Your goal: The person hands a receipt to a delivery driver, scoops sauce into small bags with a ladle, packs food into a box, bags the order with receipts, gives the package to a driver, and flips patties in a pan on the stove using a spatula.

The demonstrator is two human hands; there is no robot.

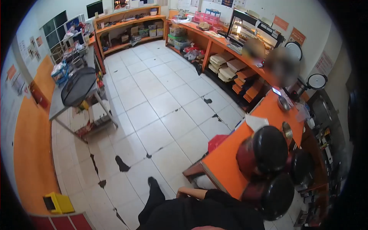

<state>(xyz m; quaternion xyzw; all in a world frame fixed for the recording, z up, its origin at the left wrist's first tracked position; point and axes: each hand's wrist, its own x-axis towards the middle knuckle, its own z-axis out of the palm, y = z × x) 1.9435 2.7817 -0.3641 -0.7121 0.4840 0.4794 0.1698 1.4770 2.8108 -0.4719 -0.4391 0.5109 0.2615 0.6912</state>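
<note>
a flat, bright orange counter top (224,166) lies near the right hand (181,192).

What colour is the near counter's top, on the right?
The counter top is orange; best seen in the head view.

Of the dark pots with black lids (270,147), I count three, and they share one orange worktop (222,168). Of metal bowls (284,103) there are two. There is one phone (276,91) with lit screen and one white sheet (256,122). The round pale discs with dark rims (317,81) are two in number. I find one glass display case (253,31), one yellow bin (61,203) and one fire extinguisher (39,98). One bare hand (181,193) is visible. The flat cartons (224,63) are many; their exact number I cannot tell.
</note>
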